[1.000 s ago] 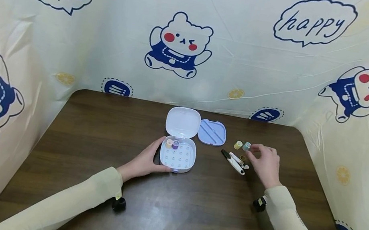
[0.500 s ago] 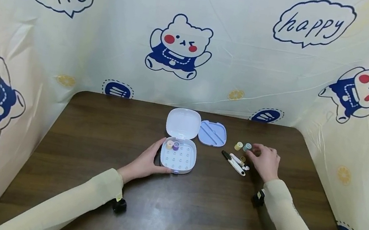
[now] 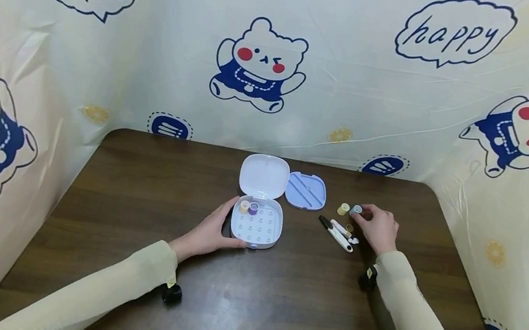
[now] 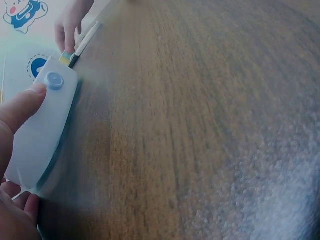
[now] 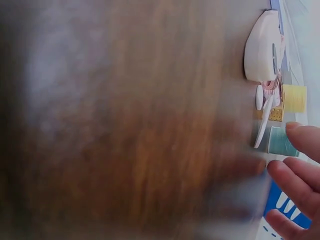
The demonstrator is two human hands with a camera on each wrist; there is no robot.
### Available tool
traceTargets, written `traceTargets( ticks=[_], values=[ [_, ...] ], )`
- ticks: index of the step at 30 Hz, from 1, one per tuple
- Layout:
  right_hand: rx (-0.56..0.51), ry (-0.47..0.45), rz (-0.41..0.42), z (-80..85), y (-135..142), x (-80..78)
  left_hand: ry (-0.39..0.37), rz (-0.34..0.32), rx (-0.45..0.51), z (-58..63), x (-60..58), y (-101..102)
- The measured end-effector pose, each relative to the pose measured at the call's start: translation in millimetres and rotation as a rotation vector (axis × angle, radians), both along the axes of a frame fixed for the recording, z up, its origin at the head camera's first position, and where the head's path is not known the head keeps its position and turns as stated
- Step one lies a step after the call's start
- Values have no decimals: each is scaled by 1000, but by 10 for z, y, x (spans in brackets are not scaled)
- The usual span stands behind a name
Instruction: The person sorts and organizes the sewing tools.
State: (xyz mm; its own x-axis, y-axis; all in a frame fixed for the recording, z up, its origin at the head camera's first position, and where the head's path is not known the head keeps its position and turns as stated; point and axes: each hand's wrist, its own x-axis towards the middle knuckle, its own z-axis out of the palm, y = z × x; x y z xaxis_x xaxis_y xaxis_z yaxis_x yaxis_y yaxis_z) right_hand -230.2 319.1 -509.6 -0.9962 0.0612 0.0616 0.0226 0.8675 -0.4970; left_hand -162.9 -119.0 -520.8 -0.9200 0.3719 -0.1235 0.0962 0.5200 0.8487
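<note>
Teal thread spool (image 3: 356,209) is out to the right of the open white case (image 3: 258,246), past the lilac tray (image 3: 306,191) next to the case's lid (image 3: 264,175); the right hand (image 3: 378,229) is at it, thumb and forefinger apart with the spool about between them; honestly can't tell whether they're pinching it or just sitting either side. The left hand (image 3: 206,232) has got the case itself, thumb along the front by the latch, other fingers bent round the left side, so yeah, clamped on; lid's flipped up at the back of the case, and a cream spool (image 3: 244,206) and a purple spool (image 3: 254,208) sit side by side in its back left corner, rows of pegs in front of them. Yellow spool (image 3: 343,208) is right of the case too, just beside the teal one; nearby, also right of the case, a black-tipped white tool (image 3: 339,238) lies at a slant; everything's on a dark brown table (image 3: 136,178), bear-print cloth (image 3: 328,100) behind the case.
</note>
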Motion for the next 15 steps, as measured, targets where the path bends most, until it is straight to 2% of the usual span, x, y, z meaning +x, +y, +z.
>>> traceTargets(
  ticks=[15],
  values=[
    [-18,20,4,36,-33,-23,5,-5,-6,2,-10,-12]
  ],
)
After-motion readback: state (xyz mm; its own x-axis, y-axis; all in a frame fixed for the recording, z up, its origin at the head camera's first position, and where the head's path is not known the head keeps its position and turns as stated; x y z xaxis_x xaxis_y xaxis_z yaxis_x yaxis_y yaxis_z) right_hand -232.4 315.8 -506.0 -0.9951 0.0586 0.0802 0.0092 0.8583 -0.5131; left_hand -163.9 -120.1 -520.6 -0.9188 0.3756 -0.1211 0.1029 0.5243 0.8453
